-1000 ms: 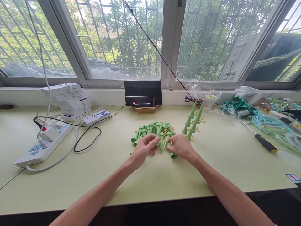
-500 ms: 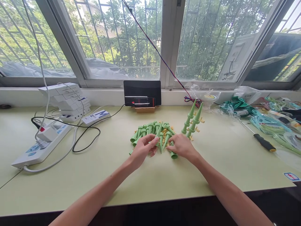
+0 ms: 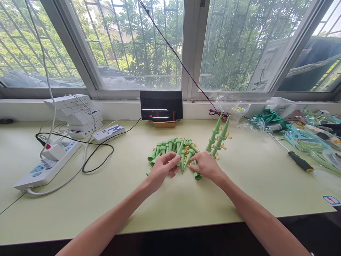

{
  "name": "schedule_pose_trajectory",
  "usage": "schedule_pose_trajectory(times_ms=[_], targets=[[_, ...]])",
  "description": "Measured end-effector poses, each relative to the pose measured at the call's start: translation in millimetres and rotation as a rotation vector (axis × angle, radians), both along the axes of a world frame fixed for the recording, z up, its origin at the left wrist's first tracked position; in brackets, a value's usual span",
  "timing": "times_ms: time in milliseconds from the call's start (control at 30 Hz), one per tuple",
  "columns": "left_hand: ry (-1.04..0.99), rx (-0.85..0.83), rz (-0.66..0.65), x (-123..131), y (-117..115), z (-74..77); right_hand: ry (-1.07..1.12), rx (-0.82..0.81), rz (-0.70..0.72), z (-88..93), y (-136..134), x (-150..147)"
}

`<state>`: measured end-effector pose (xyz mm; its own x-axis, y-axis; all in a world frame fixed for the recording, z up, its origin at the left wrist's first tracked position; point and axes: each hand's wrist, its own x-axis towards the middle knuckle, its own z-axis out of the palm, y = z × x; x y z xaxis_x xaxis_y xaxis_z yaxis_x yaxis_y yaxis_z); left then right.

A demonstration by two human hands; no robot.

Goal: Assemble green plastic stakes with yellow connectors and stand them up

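A pile of green cone-shaped plastic spikes (image 3: pixel 170 147) lies mid-table, mixed with small yellow pieces (image 3: pixel 189 150). My left hand (image 3: pixel 160 170) pinches one green spike (image 3: pixel 180 150) that points up and away. My right hand (image 3: pixel 207 166) rests at the pile's near right edge, fingers curled over the spikes; whether it grips one is unclear. A loose green spike (image 3: pixel 196 173) lies just under that hand. Two stacks of nested spikes (image 3: pixel 218 136) with yellow tabs lie to the right, tips pointing toward the window.
A white power strip (image 3: pixel 44 166) with plugs and black and white cables (image 3: pixel 92 156) sits at the left, near stacked white boxes (image 3: pixel 76 114). A phone on a wooden stand (image 3: pixel 163 117) leans against a dark screen. A screwdriver (image 3: pixel 300 161) and plastic bags (image 3: pixel 301 135) lie at the right.
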<state>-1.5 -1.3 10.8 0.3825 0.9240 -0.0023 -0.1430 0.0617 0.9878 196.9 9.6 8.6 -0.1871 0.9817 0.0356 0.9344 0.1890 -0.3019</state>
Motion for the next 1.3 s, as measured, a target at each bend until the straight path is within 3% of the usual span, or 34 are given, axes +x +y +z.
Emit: schedule_pose_trajectory(times_ms=[1300], targets=[[0.039,0.010,0.010,-1.7,1.7,-1.3,0.122,0.038,0.032,3.8,-5.8,-2.5]])
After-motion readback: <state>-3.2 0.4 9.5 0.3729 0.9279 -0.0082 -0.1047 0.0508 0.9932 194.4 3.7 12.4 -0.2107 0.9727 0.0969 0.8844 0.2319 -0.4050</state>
